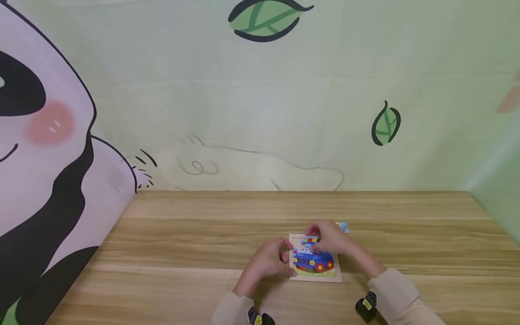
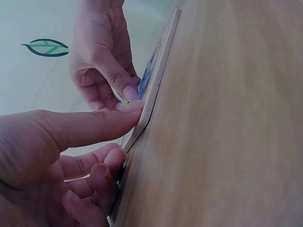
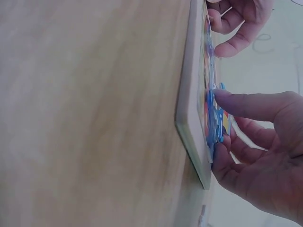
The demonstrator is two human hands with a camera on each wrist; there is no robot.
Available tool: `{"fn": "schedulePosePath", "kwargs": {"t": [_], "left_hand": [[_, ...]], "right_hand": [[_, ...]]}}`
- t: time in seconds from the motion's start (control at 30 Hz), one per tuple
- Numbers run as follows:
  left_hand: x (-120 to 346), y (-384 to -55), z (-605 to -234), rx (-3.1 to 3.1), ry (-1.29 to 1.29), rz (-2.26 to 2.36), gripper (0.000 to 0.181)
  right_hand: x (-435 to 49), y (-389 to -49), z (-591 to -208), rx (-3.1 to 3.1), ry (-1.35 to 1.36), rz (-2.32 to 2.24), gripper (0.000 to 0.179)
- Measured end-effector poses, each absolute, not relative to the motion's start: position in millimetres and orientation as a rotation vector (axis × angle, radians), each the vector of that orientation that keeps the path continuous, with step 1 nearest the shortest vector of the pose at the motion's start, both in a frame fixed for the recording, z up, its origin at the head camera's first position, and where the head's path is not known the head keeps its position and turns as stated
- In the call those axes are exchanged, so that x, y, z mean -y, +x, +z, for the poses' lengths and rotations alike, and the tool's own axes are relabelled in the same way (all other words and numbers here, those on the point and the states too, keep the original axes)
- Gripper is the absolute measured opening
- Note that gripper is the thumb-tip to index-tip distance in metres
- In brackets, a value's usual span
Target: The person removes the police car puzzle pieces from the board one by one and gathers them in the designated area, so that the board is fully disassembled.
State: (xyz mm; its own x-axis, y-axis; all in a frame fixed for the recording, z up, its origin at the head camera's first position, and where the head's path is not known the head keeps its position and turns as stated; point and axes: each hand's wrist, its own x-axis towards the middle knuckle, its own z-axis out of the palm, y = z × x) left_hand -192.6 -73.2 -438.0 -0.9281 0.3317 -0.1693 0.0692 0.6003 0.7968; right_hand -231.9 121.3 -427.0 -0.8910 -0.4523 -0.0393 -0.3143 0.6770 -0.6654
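Observation:
A square wooden jigsaw board (image 1: pixel 315 278) with a blue cartoon car picture lies flat on the table. At its left edge, my left hand (image 1: pixel 268 258) grips the frame, thumb on top and fingertips along the side. Over the upper part of the board, my right hand (image 1: pixel 330 238) pinches a blue puzzle piece (image 3: pixel 225 118) with red and yellow on it between thumb and fingers. That piece stands tilted, close over the picture, partly hidden by the fingers. Both hands also show in the left wrist view, the left thumb (image 2: pixel 104 124) near the right thumb.
Another light blue puzzle piece (image 1: pixel 342 226) lies on the table just beyond the right hand. The wood-grain table (image 1: pixel 183 243) reaches back to a wall cloth (image 1: pixel 260 113) printed with leaves and a panda. Wrist cameras (image 1: pixel 367 307) sit below both sleeves.

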Motion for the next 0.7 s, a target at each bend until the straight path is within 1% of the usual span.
{"fn": "schedulePosePath", "kwargs": {"t": [0.3,0.5,0.7], "left_hand": [[72.5,-191.7,-436.8,-2.533,0.331,1.232,0.047],[72.1,-191.5,-435.8,-2.531,0.327,1.228,0.047],[73.7,-191.7,-435.8,-2.529,0.338,1.236,0.047]], "right_hand": [[-129.6,-232.4,-425.4,-2.718,-0.664,-0.96,0.026],[-133.9,-232.0,-426.9,-2.684,-0.729,-1.006,0.027],[-133.4,-231.1,-429.4,-2.691,-0.749,-1.006,0.022]]}}
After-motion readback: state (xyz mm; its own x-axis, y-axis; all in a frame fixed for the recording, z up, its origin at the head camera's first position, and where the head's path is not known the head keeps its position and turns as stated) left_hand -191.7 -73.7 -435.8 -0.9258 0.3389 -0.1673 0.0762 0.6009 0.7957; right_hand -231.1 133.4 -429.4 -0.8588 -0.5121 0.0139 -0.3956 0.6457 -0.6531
